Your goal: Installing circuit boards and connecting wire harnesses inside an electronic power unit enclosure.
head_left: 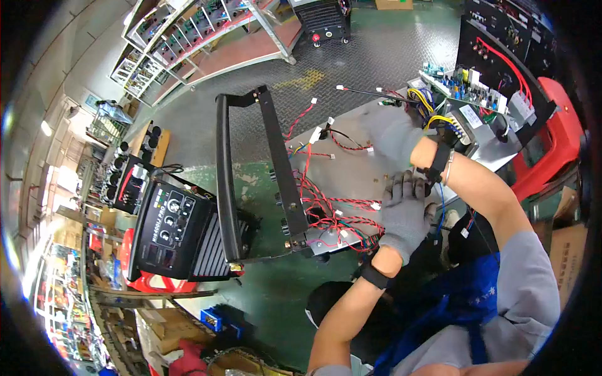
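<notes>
Both my hands wear grey gloves over an open machine chassis with a bare metal base plate (357, 170). My left hand (404, 210) rests at the plate's near edge, fingers stretched out and lying flat, beside a bundle of red and black twisted wires (321, 202). Over the plate's far right part, my right hand (394, 133) is smeared by motion, so its fingers cannot be made out. Next to it are yellow wires (441, 119) and a green circuit board (467, 91) with many components. White connectors (315, 135) on loose leads lie left of my right hand.
A black handle frame (227, 175) rises at the chassis's left end. Beyond it stands a finished-looking black machine (179, 229) with knobs. Red plastic (555, 138) and thick red cables (505, 62) are at the right. A shelf rack (207, 53) stands at the back.
</notes>
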`<move>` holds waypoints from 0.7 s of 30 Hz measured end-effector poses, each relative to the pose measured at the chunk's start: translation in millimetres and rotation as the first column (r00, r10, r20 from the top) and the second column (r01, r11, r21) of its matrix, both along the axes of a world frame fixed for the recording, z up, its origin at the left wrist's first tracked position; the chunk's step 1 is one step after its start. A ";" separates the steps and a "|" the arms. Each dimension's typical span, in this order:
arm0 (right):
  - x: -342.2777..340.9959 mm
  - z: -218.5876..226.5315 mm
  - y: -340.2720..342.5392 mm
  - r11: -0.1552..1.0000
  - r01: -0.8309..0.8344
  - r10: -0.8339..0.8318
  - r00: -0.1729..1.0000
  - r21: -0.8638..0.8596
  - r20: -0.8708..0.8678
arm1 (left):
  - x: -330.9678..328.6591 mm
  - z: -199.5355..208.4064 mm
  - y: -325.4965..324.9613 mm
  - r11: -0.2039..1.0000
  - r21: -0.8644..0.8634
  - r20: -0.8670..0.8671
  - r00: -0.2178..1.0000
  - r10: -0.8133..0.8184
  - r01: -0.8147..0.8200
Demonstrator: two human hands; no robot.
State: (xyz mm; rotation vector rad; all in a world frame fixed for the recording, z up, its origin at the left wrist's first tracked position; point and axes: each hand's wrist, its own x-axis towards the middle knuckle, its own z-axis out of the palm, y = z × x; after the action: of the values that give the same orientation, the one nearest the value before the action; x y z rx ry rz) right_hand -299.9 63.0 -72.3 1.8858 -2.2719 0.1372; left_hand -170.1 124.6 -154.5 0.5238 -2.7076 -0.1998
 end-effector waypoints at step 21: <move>24.2 -22.6 -63.1 0.939 -0.314 -0.071 0.221 0.139 0.973 | 44.6 48.8 27.1 0.990 0.090 -0.346 0.936 -0.069 0.106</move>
State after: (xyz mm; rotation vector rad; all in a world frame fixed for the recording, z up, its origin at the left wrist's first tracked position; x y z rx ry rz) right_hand -275.7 -0.1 -94.9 2.5933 -2.9210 1.5442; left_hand -125.5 151.6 -105.7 0.3586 -2.3889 -0.4221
